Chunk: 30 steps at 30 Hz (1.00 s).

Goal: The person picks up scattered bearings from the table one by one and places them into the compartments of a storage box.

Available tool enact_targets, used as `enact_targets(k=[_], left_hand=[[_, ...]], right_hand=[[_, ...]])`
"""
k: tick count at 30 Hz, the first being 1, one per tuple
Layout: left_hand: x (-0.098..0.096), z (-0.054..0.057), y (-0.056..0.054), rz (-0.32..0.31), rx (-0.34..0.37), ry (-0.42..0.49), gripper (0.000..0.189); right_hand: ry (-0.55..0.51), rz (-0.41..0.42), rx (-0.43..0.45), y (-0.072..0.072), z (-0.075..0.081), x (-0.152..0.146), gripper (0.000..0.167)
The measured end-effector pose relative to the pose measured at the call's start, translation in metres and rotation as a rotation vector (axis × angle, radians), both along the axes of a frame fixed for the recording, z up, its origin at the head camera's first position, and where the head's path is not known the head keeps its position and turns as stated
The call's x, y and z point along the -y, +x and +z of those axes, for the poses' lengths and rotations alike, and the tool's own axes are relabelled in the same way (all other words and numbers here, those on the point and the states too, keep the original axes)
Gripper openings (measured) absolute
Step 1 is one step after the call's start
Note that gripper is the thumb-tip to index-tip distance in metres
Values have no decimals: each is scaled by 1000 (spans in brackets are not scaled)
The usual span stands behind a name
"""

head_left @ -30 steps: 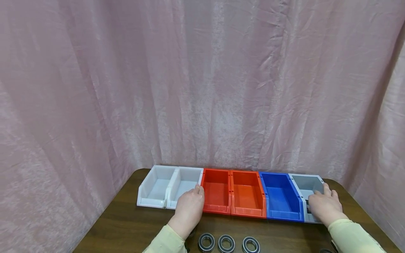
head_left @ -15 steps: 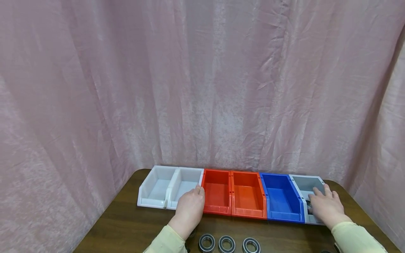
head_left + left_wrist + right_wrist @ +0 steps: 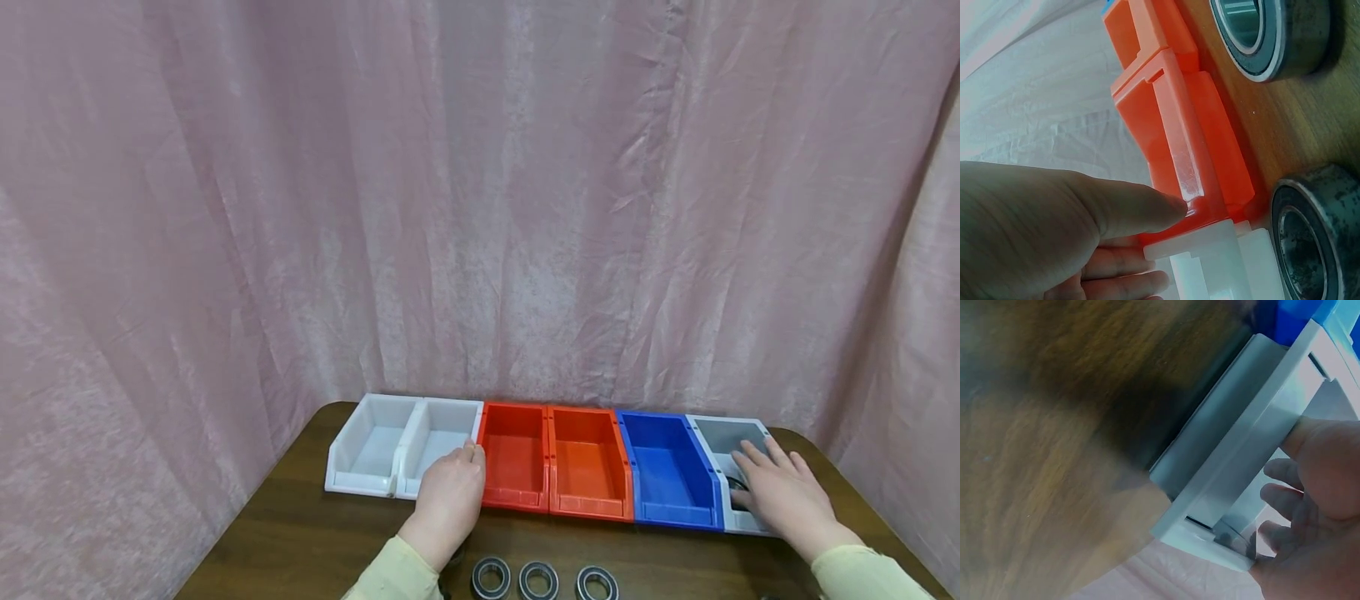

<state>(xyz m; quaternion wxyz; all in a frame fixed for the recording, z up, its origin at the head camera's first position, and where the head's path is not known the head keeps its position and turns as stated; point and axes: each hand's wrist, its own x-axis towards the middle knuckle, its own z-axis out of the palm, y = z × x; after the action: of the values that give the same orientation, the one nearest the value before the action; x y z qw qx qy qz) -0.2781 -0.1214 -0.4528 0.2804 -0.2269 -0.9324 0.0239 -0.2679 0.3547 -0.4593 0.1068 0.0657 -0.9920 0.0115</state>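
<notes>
Pink cloth fills most of my head view as a curtain (image 3: 480,208), with a brown table (image 3: 300,542) below it on the six o'clock side. I have the right hand (image 3: 783,502) at four o'clock, over the grey bin (image 3: 716,432), its fingers spread. A dark ring (image 3: 736,482) lies partly covered in that bin, just off the hand toward half past nine. My right wrist view shows the thumb and fingertips reaching into the bin with gaps between them; whether any touches the ring, I cannot tell. The left hand (image 3: 450,496) is near six o'clock, over the join between the inner white bin (image 3: 447,427) and the red bin (image 3: 513,458), thumb straight and fingers loosely extended. I cannot tell how firmly, if at all, it presses on the edge. Toward five o'clock I see the orange bin (image 3: 588,462), then the blue bin (image 3: 663,467), and at seven the outer white bin (image 3: 378,442). Around half past five, three table rings (image 3: 524,581) lie flat in a row, slightly apart, nearer me than the bins.
</notes>
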Motion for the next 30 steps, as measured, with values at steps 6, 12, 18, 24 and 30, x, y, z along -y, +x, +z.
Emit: enact_targets(k=[6,12,18,24,30], left_hand=[[1,-2,0,-13,-14,1,37],[-1,0,0,-4,-2,13,38],[-1,0,-1,5,1,2,41],[-1,0,1,9,-3,4,41],[-1,0,0,8,9,0,44]], right_hand=[[25,-10,-32,6,-2,-1,65],[35,-7,-84,14,2,0,68],[37,17,-155,26,4,1,70],[33,46,-215,37,4,5,73],[22,90,-277,53,1,9,71]])
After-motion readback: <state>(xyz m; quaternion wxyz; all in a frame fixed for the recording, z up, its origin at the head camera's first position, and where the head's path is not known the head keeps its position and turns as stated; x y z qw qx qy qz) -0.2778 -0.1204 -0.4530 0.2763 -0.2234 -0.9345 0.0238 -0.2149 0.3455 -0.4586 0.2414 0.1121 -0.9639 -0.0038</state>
